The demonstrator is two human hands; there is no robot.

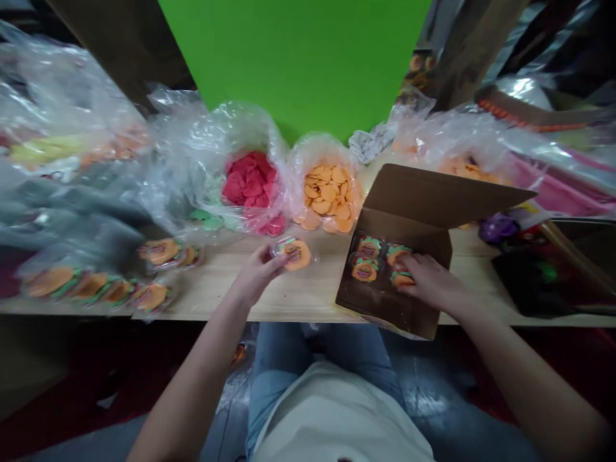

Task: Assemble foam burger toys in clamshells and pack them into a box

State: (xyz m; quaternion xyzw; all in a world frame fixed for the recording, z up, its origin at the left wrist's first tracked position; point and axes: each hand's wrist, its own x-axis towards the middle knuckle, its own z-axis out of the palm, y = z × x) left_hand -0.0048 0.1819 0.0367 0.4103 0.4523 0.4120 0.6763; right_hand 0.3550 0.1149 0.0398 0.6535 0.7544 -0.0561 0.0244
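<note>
My left hand (264, 267) pinches a burger-shaped toy in a see-through pack (295, 254) by its left edge, just above the wooden table. An open brown cardboard box (404, 311) stands at the table's front edge, its lid raised towards the back. Inside it, packed burger toys (364, 268) lie in the left part, one behind the other. My right hand (430, 280) reaches into the box, fingers curled over another packed burger toy (402, 278) on the right side. Its fingertips are partly hidden against that pack.
Several more packed burger toys (91, 285) lie along the table at left. Plastic bags with red foam pieces (251, 179) and orange foam discs (328, 190) stand at the back, before a green panel (298, 64). A dark container (558, 269) sits right of the box.
</note>
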